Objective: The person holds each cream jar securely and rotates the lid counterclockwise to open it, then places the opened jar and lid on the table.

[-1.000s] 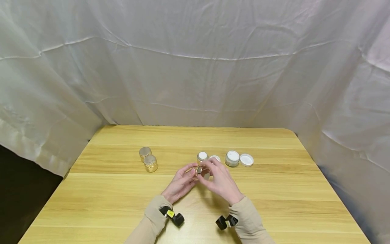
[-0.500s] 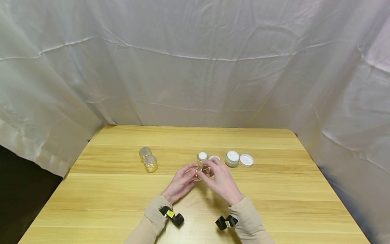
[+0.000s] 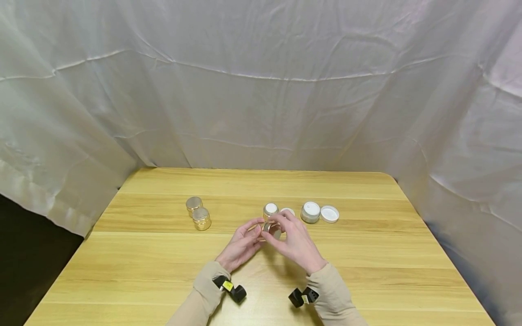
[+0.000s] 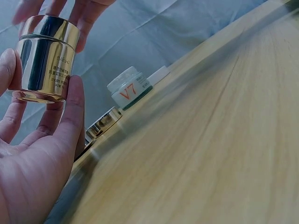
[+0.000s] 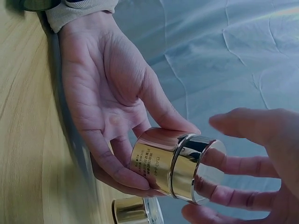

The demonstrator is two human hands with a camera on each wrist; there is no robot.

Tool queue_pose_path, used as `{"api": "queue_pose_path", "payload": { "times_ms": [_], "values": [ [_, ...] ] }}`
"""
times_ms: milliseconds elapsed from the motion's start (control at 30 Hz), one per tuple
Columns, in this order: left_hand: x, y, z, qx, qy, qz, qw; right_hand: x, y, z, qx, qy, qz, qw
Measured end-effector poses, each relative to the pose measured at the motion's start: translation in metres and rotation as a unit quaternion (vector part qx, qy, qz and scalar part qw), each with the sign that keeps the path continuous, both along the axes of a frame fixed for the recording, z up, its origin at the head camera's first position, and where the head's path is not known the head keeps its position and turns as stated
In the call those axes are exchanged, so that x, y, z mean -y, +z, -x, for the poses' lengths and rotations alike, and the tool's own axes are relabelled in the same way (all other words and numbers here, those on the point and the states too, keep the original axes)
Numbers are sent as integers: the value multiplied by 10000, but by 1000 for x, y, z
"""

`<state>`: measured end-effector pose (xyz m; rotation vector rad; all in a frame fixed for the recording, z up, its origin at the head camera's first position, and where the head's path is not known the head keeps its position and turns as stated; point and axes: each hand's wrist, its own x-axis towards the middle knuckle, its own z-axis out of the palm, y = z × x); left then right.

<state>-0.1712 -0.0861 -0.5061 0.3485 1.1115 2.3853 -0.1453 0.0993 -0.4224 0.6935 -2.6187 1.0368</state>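
Note:
My left hand (image 3: pixel 240 246) grips a shiny gold cosmetic jar (image 4: pixel 46 60) round its body, thumb on one side and fingers on the other. The jar is tilted, with its gold lid (image 5: pixel 194 170) toward the right hand. My right hand (image 3: pixel 298 242) has its fingers spread around that lid. In the right wrist view its thumb stands apart from the lid, while the other fingers (image 5: pixel 243 196) are close to or touching it. Just beyond the hands stands an uncovered gold jar (image 3: pixel 271 210) with a white top. A lid (image 3: pixel 287 211), inside up, is partly hidden by the right hand.
An uncovered jar marked V7 (image 3: pixel 311 213) stands to the right of the hands, its white lid (image 3: pixel 330 213) lying beside it. Two closed gold jars (image 3: pixel 201 219) stand close together at the left. A grey curtain (image 3: pixel 261 104) hangs behind the wooden table (image 3: pixel 261 183).
The right hand's fingers have shifted around the lid, closing nearer half a second ago and spread wider now. My left hand and the jar stay in place.

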Motion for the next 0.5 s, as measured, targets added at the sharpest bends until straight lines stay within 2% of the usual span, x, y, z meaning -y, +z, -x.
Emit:
{"api": "queue_pose_path", "payload": {
  "times_ms": [233,500],
  "values": [
    [0,0,0,-5,-34,-2,10000,1,-2,0,-13,-259,127,9996],
    [0,1,0,24,15,29,10000,0,-2,0,-228,-38,-24,9997]
  ]
}}
